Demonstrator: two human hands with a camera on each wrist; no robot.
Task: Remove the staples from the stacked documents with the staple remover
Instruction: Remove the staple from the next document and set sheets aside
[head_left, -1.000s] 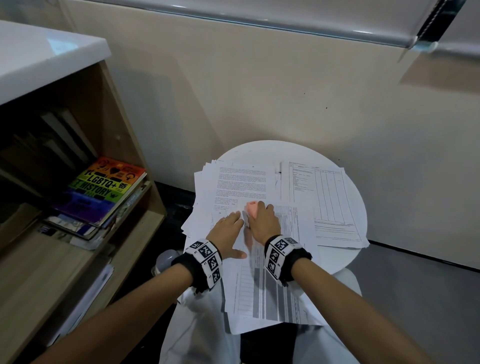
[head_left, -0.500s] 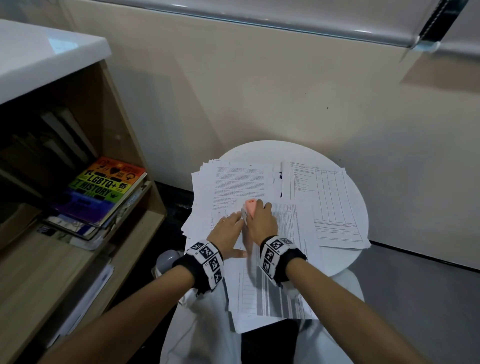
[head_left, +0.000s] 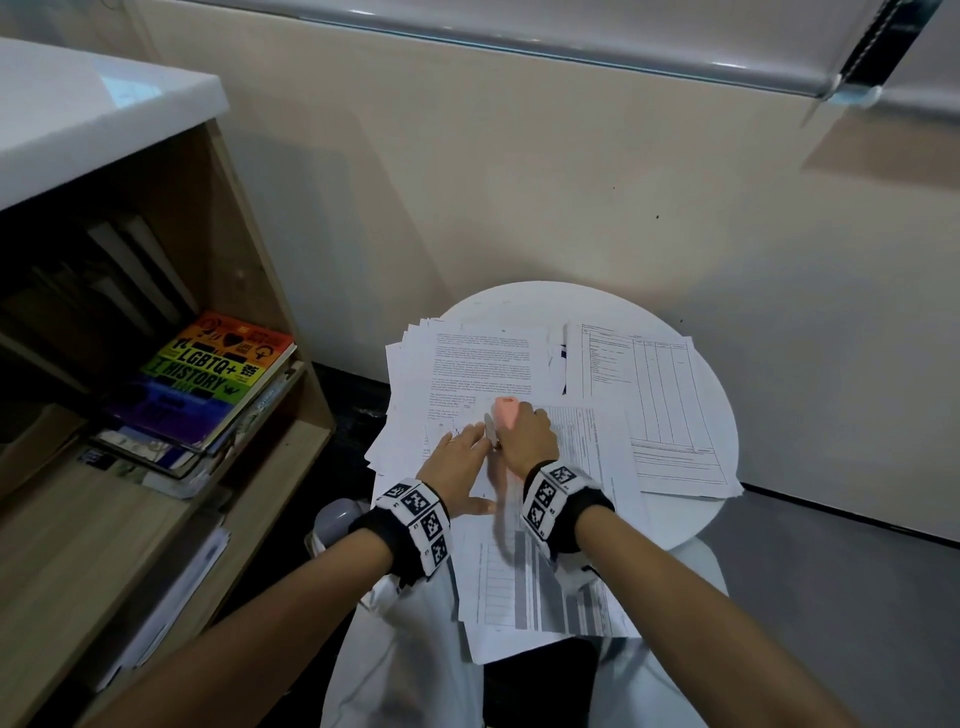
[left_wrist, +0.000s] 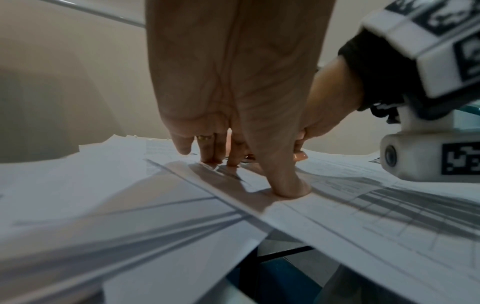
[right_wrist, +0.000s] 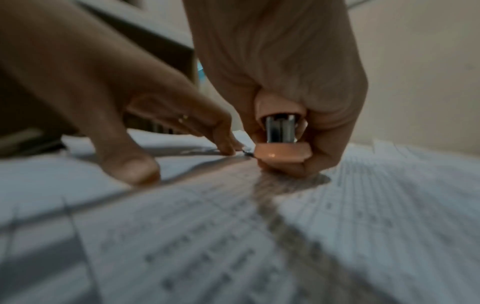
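The head view looks down from high up at a round white table (head_left: 696, 374) by the wall. The two wrist views sit very low — almost on the papers (left_wrist: 109, 185) — and look forward along each hand. All three see the same spot, where the left hand (head_left: 460, 449) and right hand (head_left: 527, 439) meet.

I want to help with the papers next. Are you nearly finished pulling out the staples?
Not yet, it looks like. The right hand grips the pink staple remover at the top corner of the table sheet, and the left hand presses that paper flat beside it. Whether this staple is out is too small to see. The fanned pile and another sheet lie on the round table; I can't tell if they are done.
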